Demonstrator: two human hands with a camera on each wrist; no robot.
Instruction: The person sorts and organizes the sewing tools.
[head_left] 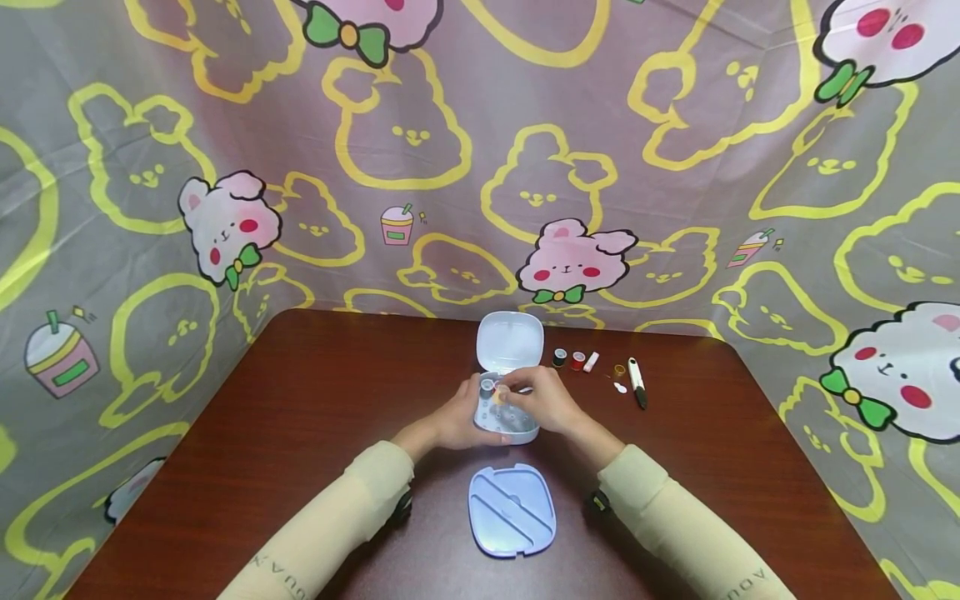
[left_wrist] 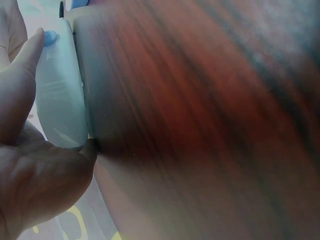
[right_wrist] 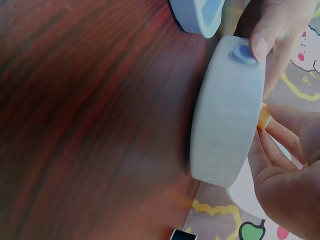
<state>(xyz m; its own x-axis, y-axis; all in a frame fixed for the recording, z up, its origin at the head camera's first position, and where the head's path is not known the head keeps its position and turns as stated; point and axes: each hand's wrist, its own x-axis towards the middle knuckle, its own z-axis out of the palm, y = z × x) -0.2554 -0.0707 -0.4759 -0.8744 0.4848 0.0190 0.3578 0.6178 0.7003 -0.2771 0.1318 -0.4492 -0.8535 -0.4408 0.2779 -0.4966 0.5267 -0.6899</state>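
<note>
A pale blue-white sewing box (head_left: 512, 436) stands on the table with its hinged lid (head_left: 510, 340) raised. My left hand (head_left: 456, 419) grips the box's left side, thumb along the front wall near a blue button (right_wrist: 244, 54). Over the box, my right hand (head_left: 542, 398) pinches a small yellow thread spool (right_wrist: 264, 116), mostly hidden by the fingers. Inside the box, a grey spool (head_left: 487, 387) sits at the back left, among rows of short pegs. The left wrist view shows the box's front wall (left_wrist: 61, 95) and the left hand around it.
A blue divided tray (head_left: 513, 510) lies in front of the box. To the right are a black spool (head_left: 559, 357), a red spool (head_left: 577, 361), a small white piece (head_left: 592, 362), a yellow ring (head_left: 619, 370), a white bit (head_left: 620, 387) and a white-and-black slim tool (head_left: 637, 383).
</note>
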